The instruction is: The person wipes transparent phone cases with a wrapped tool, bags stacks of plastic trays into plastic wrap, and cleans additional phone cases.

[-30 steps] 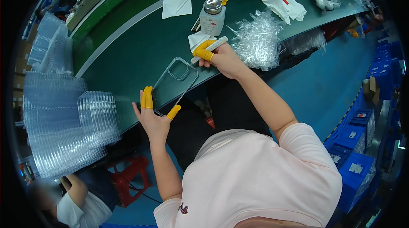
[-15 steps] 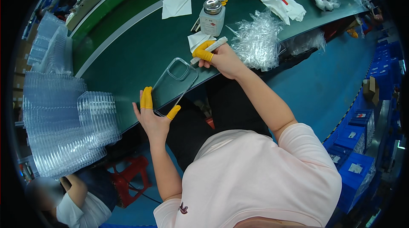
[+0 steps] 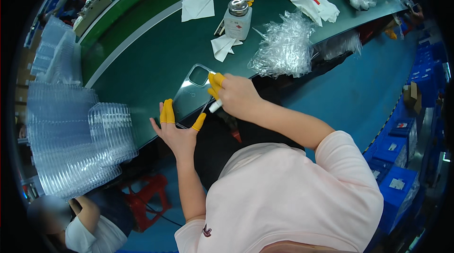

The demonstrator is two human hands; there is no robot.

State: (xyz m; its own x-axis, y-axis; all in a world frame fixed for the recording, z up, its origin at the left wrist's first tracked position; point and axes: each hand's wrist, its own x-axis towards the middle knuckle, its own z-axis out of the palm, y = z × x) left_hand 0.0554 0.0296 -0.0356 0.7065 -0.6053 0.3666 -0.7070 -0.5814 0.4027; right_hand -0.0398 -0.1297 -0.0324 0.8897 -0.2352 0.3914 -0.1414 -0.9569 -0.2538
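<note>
Lying at counter point(image 3: 142, 66) near edge, case point(image 3: 190, 96) slants inward along long axis; left hand point(image 3: 178, 135) fingers grip lower end. Right hand point(image 3: 237, 94), nearer upper end, has fingers round pen point(image 3: 215, 106).

The left hand point(image 3: 178, 135), wearing yellow rubber finger cots point(image 3: 169, 110), holds the near end of a transparent rectangular phone case point(image 3: 191, 97) at a dark green worktop point(image 3: 137, 75); the right hand point(image 3: 236, 94), gripping a white pen-like tool point(image 3: 215, 106), lies at its right edge. Beyond stands a whitish, metal-capped bottle point(image 3: 237, 25).
</note>
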